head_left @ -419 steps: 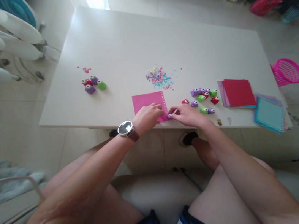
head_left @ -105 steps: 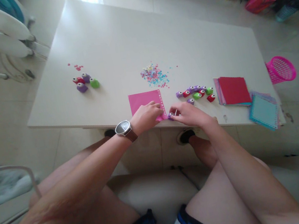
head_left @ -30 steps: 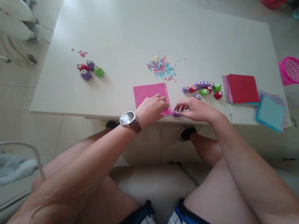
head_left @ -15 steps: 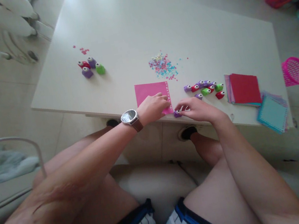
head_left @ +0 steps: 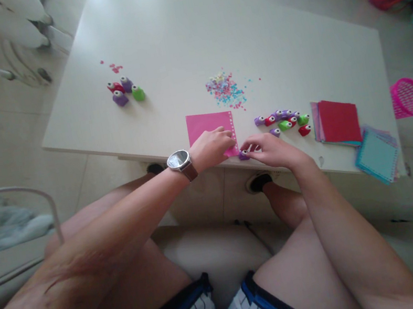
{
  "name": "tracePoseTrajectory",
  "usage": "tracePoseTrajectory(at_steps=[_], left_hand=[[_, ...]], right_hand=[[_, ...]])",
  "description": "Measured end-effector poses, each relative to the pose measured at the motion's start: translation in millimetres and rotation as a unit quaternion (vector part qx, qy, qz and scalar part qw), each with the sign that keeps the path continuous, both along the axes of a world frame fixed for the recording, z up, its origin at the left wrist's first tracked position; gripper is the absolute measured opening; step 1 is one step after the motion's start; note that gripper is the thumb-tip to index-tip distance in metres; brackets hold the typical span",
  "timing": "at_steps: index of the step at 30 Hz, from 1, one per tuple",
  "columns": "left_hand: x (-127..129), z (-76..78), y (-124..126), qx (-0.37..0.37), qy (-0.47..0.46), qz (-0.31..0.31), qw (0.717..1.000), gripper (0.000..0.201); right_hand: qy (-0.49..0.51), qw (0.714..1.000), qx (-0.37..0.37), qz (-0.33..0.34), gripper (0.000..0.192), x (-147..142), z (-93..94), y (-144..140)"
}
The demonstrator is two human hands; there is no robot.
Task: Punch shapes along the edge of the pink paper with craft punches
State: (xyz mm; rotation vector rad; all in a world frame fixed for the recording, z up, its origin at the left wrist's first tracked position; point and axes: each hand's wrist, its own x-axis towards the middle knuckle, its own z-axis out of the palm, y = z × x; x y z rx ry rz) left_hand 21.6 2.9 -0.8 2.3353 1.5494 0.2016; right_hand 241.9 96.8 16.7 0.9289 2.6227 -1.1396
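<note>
A pink paper sheet (head_left: 204, 124) lies at the near edge of the white table (head_left: 178, 37), with a row of small holes down its right side. My left hand (head_left: 211, 148), with a watch on the wrist, presses flat on the sheet's near part. My right hand (head_left: 269, 148) grips a small purple punch (head_left: 244, 156) at the sheet's near right corner. Punched paper bits (head_left: 226, 90) lie scattered just behind the sheet.
A row of several small punches (head_left: 284, 121) sits right of my right hand, and another cluster of punches (head_left: 125, 90) sits at the far left. Stacked coloured paper (head_left: 336, 122) and a teal pad (head_left: 376, 155) lie at the right. A pink basket (head_left: 409, 97) stands on the floor.
Over the past seconds my hands and the purple punch have stayed at the sheet's near right corner. The view has shifted slightly; two punches from the near row are gone from their earlier spot.
</note>
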Motion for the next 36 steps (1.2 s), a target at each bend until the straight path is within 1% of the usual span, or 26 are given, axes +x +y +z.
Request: tracePoseTrajectory(at_steps=[7, 18, 24, 28, 32, 36], left_hand=[[0.4, -0.5, -0.6, 0.005, 0.000, 0.004, 1.000, 0.016], [0.3, 1.6, -0.8, -0.002, 0.003, 0.003, 1.000, 0.018], [-0.1, 0.4, -0.6, 0.003, -0.003, 0.006, 1.000, 0.018], [-0.4, 0.9, -0.1, -0.001, -0.001, 0.002, 1.000, 0.018], [-0.3, 2.6, 0.1, -0.008, 0.002, 0.001, 1.000, 0.018], [-0.4, 1.8, -0.2, -0.007, -0.002, 0.002, 1.000, 0.018]], right_hand=[[0.020, 1.000, 0.017, 0.007, 0.012, -0.9, -2.4, -1.5], [0.027, 0.999, 0.030, 0.008, 0.015, -4.0, -3.9, -3.0], [0.032, 0.999, 0.034, 0.007, 0.014, -5.2, -1.6, -4.0], [0.019, 1.000, 0.024, -0.004, 0.012, -5.3, 0.1, -4.1], [0.000, 1.000, 0.021, -0.020, 0.015, -5.2, 0.3, -4.1], [-0.016, 1.000, 0.008, -0.018, 0.014, -4.9, 1.3, -3.9]])
